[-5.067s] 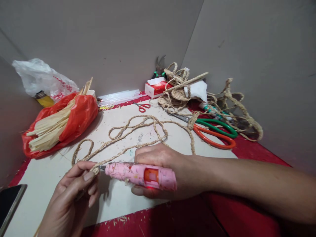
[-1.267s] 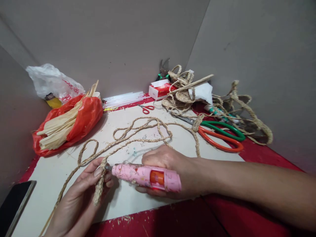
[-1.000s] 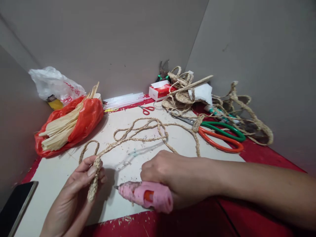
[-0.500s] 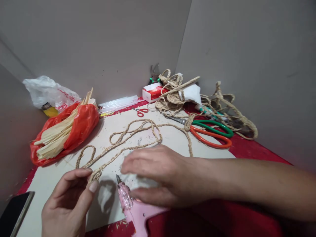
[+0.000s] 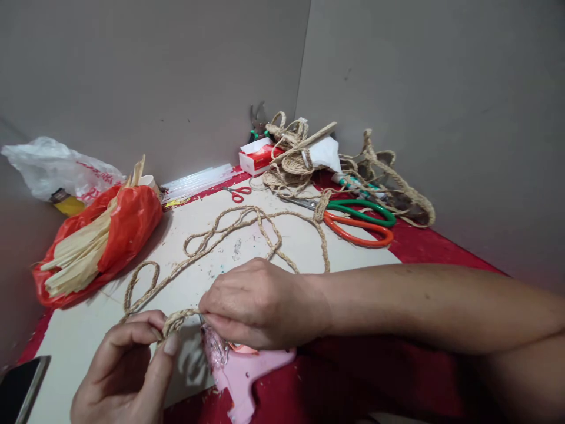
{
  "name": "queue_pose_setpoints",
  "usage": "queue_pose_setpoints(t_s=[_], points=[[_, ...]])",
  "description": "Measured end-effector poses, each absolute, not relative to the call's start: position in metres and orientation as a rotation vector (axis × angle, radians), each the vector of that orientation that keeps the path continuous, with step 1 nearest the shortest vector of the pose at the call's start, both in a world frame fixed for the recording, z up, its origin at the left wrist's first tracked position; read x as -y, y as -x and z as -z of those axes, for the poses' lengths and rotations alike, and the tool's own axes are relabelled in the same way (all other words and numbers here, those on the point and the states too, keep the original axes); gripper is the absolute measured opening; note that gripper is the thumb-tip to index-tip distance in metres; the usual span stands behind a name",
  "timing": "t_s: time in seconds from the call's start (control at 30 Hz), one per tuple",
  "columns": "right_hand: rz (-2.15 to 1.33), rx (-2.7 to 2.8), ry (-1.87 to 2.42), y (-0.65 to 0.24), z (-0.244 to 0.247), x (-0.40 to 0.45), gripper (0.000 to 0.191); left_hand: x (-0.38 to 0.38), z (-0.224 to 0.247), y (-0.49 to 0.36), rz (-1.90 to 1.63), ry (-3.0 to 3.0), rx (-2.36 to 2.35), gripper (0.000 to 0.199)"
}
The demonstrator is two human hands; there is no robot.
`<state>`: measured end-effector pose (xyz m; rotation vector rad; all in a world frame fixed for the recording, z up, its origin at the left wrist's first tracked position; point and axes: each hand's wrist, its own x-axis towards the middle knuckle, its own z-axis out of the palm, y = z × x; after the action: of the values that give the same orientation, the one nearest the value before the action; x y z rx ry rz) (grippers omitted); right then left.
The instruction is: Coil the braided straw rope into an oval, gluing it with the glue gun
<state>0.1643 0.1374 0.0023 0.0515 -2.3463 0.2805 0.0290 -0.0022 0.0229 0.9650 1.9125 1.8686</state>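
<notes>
A braided straw cord (image 5: 180, 268) runs in loose loops over the white board. Its near end is coiled into a small knot-like bundle, pinched between the thumb and fingers of my left hand (image 5: 128, 365). Just right of that bundle, my right hand (image 5: 256, 303) grips the cord with closed fingers, and a short stretch of cord spans the gap between both hands. Below my right hand lies a pink glue gun (image 5: 238, 374) on its side; its nozzle is partly hidden behind the fingers.
Large scissors with green and orange handles (image 5: 357, 227) lie right of the cord. Small red scissors (image 5: 238, 193) and clear glue sticks (image 5: 198, 181) are farther back. A red bag of straw husks (image 5: 132, 221) sits left, a phone (image 5: 22, 388) at the near left. Rope piles (image 5: 291, 165) stand behind.
My right hand has closed from an open, spread pose onto the cord beside the bundle. The cord's near stretch has shifted with it. The whole view has moved slightly.
</notes>
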Motion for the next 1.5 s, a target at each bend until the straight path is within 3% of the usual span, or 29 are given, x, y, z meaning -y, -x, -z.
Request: queue_pose_setpoints(t_s=[0.4,0.77,1.23,1.5], points=[[-0.381,2.238,0.017,-0.158,0.007,-0.128,0.018,0.002,-0.02,-0.032,-1.769,-0.9,-2.011,0.023],[-0.515,2.385,0.069,-0.162,-0.003,-0.132,0.019,-0.007,-0.018,-0.019,-1.602,-0.779,-2.004,0.039],[-0.808,2.424,0.201,-0.164,-0.018,-0.141,0.02,-0.021,-0.031,-0.009,-1.473,-0.82,-1.665,0.028],[-0.572,2.469,0.147,-0.166,-0.014,-0.136,0.027,-0.023,-0.038,-0.018,-1.644,-0.596,-1.635,0.042]])
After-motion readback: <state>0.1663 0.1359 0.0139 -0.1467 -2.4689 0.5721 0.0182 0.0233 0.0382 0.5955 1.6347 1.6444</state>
